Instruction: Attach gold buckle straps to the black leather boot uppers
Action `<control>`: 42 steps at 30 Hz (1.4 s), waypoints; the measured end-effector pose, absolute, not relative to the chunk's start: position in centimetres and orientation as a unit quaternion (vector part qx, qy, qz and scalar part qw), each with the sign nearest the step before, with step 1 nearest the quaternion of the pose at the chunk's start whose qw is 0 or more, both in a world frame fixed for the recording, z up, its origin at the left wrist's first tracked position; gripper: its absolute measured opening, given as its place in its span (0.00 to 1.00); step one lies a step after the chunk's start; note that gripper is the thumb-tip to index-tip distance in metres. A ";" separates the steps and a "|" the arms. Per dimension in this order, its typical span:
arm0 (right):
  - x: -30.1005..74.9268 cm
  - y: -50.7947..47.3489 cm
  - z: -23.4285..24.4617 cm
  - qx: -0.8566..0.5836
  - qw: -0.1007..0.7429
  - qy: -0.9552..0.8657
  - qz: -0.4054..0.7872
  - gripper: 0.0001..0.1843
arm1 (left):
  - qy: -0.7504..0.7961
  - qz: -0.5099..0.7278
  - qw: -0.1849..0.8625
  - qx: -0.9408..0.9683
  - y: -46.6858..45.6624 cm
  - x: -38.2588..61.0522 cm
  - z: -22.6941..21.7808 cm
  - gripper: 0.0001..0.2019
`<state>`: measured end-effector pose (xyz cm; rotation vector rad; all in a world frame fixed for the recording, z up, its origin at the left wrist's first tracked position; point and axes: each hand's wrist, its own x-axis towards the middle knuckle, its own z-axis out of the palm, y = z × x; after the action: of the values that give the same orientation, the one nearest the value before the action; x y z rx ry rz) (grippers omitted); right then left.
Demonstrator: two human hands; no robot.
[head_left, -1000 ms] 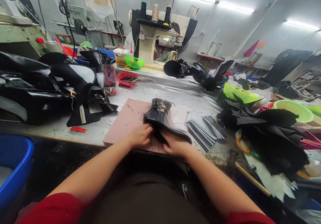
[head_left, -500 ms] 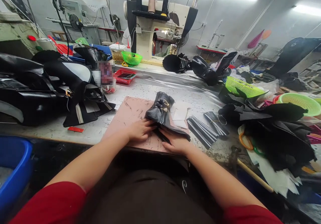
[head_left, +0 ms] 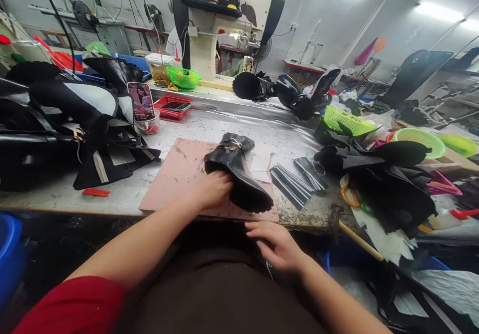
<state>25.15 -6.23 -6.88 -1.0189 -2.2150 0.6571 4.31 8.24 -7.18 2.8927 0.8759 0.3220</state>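
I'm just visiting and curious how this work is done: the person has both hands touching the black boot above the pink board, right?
Not quite: the right hand is not touching the black boot. The head view shows it apart from the boot; only the left hand touches it, above the pink board.

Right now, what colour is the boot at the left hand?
The boot is glossy black, best seen in the head view.
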 end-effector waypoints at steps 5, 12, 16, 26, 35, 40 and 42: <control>23.6 -2.3 -7.0 -0.477 0.242 -0.839 0.099 0.21 | 0.282 0.124 0.088 0.947 7.2 6.3 -8.5 0.19; 23.0 0.7 -8.1 -0.546 0.143 -0.824 0.054 0.09 | 0.275 0.117 0.130 0.945 7.9 4.7 -8.9 0.13; 21.7 0.5 -7.9 -0.551 0.125 -0.824 0.033 0.07 | 0.275 0.123 0.146 0.942 8.1 5.0 -8.8 0.11; 22.2 1.9 -7.9 -0.603 0.171 -0.777 0.056 0.10 | 0.311 0.143 0.138 0.929 7.7 6.0 -8.3 0.08; 23.7 0.5 -10.6 -0.503 0.194 -0.840 0.057 0.21 | 0.260 0.087 0.143 0.951 7.5 4.3 -8.7 0.27; 25.7 -1.3 -9.8 -0.411 0.183 -0.885 0.119 0.22 | 0.187 -0.019 0.145 0.971 8.2 3.2 -8.4 0.37; 26.3 -2.5 -9.3 -0.390 0.193 -0.890 0.138 0.22 | 0.185 -0.025 0.147 0.971 8.3 3.1 -8.2 0.36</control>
<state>26.32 -2.51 -9.30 -1.0941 -2.4966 0.3866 3.14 8.33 -8.25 2.7964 0.5314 -0.0719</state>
